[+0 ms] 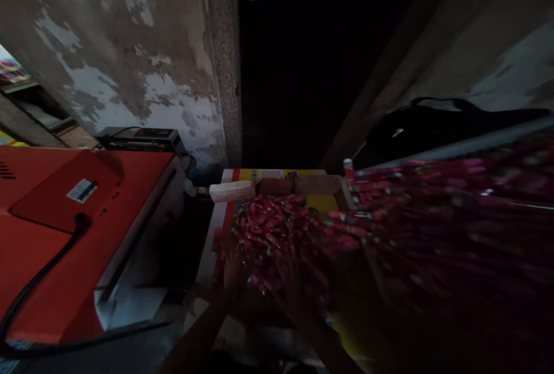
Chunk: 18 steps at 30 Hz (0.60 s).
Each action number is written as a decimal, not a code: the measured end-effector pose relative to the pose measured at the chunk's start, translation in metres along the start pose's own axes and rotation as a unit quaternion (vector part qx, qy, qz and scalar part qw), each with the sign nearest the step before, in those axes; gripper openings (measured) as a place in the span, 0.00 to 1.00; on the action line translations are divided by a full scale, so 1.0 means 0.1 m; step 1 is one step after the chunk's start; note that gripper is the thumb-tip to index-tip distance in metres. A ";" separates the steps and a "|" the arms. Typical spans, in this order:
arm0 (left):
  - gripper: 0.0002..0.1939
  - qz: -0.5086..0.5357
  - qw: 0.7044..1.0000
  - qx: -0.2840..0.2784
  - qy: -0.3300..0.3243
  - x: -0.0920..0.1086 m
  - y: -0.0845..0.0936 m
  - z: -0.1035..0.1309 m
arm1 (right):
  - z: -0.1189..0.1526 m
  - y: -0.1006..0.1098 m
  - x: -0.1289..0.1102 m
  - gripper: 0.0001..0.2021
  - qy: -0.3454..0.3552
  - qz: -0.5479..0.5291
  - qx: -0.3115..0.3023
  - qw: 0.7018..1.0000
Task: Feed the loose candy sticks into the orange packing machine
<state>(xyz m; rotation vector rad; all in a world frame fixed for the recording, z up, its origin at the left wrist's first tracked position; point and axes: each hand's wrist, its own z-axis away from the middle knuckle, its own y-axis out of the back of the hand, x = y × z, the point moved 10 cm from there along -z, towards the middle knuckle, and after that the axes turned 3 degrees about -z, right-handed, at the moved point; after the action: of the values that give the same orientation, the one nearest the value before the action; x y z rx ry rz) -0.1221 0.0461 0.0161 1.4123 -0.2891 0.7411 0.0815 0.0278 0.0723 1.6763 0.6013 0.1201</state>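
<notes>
Many small pink tubes or wrapped pieces (272, 221) lie in a heap on a yellow, red and white printed surface (223, 209) in front of me. At the heap's near left side is my left hand (232, 270), its fingers pointing forward against the pieces. My right hand (291, 276) rests on the near middle of the heap, fingers spread apart. The picture is dark and blurred. Whether the left fingers hold a piece cannot be made out. A far larger pile of similar pink pieces (441, 229) fills the right side.
Pale and brown blocks, one whitish (232, 190), line the surface's far edge. An orange-red machine (130, 189) with a black cable (41, 273) stands at left. A grey device (142, 138) is behind it. A dark doorway opens ahead; a black bag-like object (402, 131) lies at right.
</notes>
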 end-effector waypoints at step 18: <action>0.43 -0.103 0.991 -0.063 -0.057 -1.02 -0.05 -0.11 | -1.26 -1.17 -0.67 0.28 -0.055 0.114 -0.040 0.991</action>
<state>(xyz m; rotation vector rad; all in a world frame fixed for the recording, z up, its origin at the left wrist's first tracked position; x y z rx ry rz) -0.1978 0.0269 -0.0499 1.3432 -0.2693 0.4668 -0.0642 0.1181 0.0051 1.6574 0.3175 0.2131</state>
